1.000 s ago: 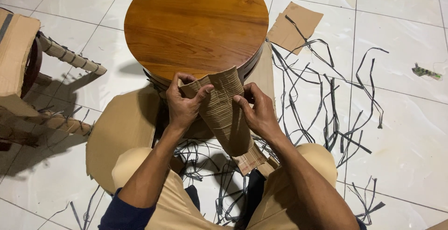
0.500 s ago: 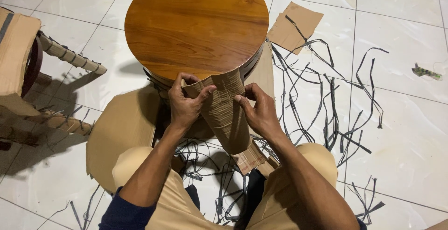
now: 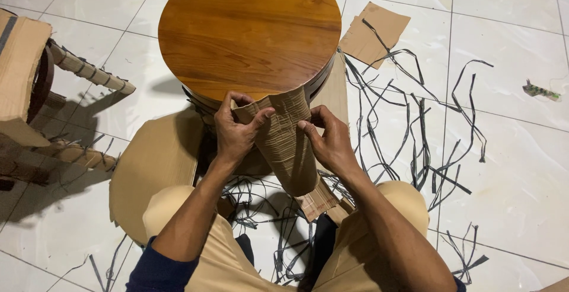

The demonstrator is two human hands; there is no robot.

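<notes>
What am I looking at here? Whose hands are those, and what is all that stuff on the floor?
The camera sits on a person's head and looks down, so you see their own arms and knees. The left hand and right hand wrap a piece of corrugated cardboard around something beside a round wooden table. On the white tiled floor lie thin dark strips, a flat cardboard sheet and a smaller cardboard scrap. At the left stands furniture partly wrapped in cardboard.

Bright, even overhead light, sharp focus throughout; glare patches on the floor tiles (image 3: 510, 7) beyond the right hand (image 3: 332, 144), soft shadows left of the left hand (image 3: 234, 135).
</notes>
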